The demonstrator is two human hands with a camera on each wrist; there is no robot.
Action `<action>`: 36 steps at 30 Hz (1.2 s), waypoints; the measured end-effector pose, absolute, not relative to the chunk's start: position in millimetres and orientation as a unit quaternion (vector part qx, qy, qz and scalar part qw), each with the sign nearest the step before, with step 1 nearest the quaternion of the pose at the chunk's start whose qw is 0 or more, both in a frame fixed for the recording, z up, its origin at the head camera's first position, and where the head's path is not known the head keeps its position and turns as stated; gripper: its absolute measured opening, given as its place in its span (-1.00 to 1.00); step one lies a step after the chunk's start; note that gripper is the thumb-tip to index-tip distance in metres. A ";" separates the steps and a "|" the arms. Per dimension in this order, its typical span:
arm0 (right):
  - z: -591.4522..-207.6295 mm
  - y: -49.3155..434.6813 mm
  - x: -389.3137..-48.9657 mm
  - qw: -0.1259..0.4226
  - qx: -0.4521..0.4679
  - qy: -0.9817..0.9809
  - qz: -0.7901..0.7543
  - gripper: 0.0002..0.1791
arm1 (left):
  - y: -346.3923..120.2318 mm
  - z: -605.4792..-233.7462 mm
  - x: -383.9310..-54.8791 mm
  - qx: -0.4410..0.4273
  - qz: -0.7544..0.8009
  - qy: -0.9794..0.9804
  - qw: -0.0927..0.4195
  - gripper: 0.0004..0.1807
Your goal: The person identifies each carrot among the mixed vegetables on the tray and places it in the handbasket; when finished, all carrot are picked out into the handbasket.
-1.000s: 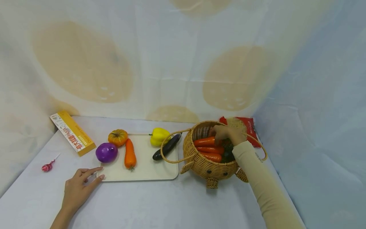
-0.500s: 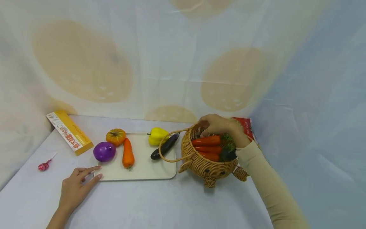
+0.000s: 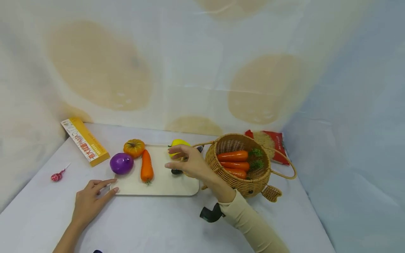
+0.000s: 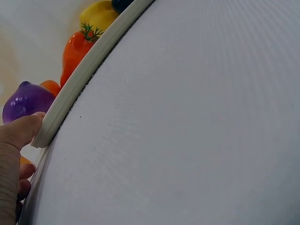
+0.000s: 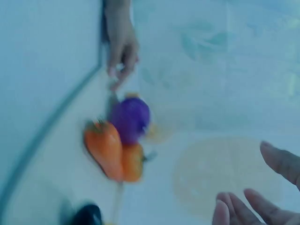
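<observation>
My left hand [image 3: 91, 201] grips the near left corner of the cream tray [image 3: 171, 188], thumb and forefinger on either side of the corner; in the left wrist view the thumb [image 4: 26, 129] lies against the rim. My right hand [image 3: 193, 162] hovers over the tray's right part with fingers and thumb apart, nothing between them. It partly hides a yellow bell pepper [image 3: 180, 142] and an eggplant [image 3: 176, 172]. At the tray's left side are a purple onion-like vegetable [image 3: 121, 163], a small pumpkin [image 3: 134, 148] and a carrot [image 3: 147, 167].
A wicker basket [image 3: 272, 193] with an animal face holds several carrots [image 3: 233, 155] right of the tray. Behind it lies a red packet [image 3: 275, 140]. A yellow pasta box [image 3: 85, 141] and a lollipop [image 3: 57, 176] lie at the left. Patterned cloth walls rise behind.
My right hand has come out of the basket and moved left, over the tray, with nothing in it. The left hand keeps its place at the tray corner.
</observation>
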State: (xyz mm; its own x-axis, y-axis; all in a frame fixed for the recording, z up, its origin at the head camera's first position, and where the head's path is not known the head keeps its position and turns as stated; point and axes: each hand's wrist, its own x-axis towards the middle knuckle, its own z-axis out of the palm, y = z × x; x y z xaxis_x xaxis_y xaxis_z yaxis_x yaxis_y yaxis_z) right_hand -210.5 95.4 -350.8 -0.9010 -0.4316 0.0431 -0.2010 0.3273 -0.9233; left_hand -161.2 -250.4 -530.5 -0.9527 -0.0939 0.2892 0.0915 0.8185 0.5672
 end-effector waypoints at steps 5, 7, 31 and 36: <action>-398.7 47.6 -207.4 0.092 -0.152 0.796 -0.578 -0.50 | -250.9 -531.1 -162.1 0.004 -0.301 -0.941 0.152 -0.54; -416.8 32.0 -209.3 0.095 -0.113 0.792 -0.593 -0.47 | -249.9 -531.6 -163.5 0.002 -0.299 -0.942 0.153 -0.54; -489.9 -47.3 -233.1 -0.078 0.023 0.864 -0.496 -0.48 | -246.2 -530.4 -163.6 -0.001 -0.305 -0.935 0.183 -0.60; -489.5 -44.9 -228.0 -0.096 0.037 0.853 -0.511 -0.54 | -248.7 -528.2 -163.3 0.002 -0.298 -0.936 0.184 -0.60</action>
State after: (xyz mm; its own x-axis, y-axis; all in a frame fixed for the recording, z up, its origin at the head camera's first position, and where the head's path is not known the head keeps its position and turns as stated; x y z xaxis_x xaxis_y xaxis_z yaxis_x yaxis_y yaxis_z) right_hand -228.0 -44.9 -489.5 -0.9789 0.1611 0.1255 -0.0346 0.4751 -0.8792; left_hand -163.3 -248.7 -528.2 -0.9320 -0.1132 0.3442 0.1068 0.8218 0.5596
